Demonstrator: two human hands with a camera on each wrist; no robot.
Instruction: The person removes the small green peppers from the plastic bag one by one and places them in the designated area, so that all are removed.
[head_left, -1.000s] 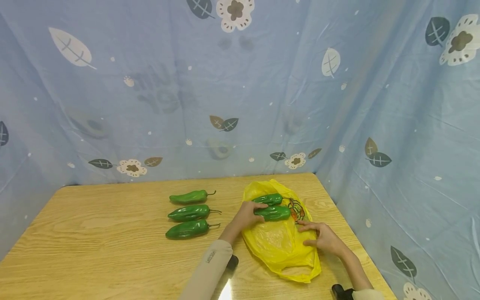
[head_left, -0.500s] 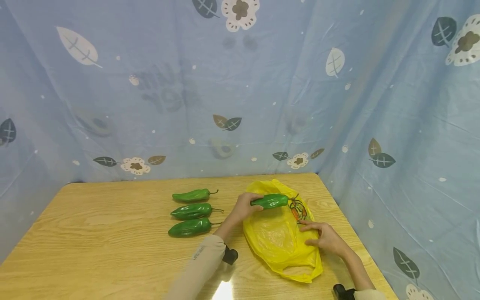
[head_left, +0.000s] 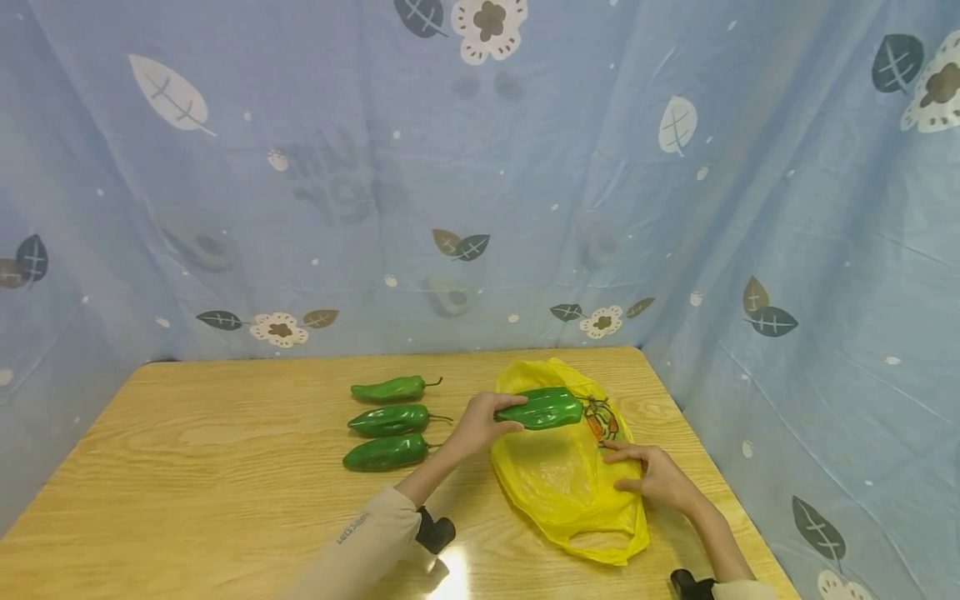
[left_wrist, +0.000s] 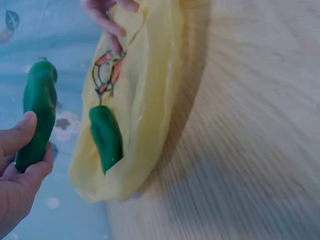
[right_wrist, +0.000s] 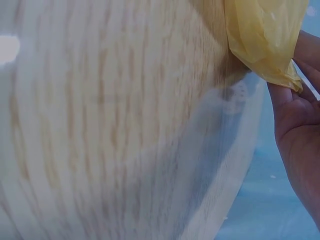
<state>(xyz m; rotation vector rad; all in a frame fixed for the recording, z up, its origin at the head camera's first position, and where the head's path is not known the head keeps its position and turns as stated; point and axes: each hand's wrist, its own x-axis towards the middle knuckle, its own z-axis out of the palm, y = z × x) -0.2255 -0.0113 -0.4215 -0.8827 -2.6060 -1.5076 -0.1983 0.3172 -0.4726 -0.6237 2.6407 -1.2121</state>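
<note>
In the head view, my left hand (head_left: 480, 427) grips a green pepper (head_left: 553, 413) between thumb and fingers, above the yellow plastic bag (head_left: 558, 487). The left wrist view shows this held pepper (left_wrist: 41, 95) raised clear of the bag, stem end upward. A second green pepper (left_wrist: 106, 137) lies on the bag beside its printed picture; from the head it is mostly hidden. My right hand (head_left: 660, 479) is at the bag's right side, and the right wrist view shows yellow plastic (right_wrist: 267, 40) held between its thumb and fingers.
Three more green peppers lie in a column left of the bag: a far one (head_left: 390, 389), a middle one (head_left: 388, 421) and a near one (head_left: 386, 452). All are on the wooden table (head_left: 225, 475). A blue patterned curtain (head_left: 337, 167) closes off the back and sides.
My left hand has lifted a pepper from beside the other one on the bag and shifted slightly left. The right hand stays on the bag. The head view has turned slightly left.
</note>
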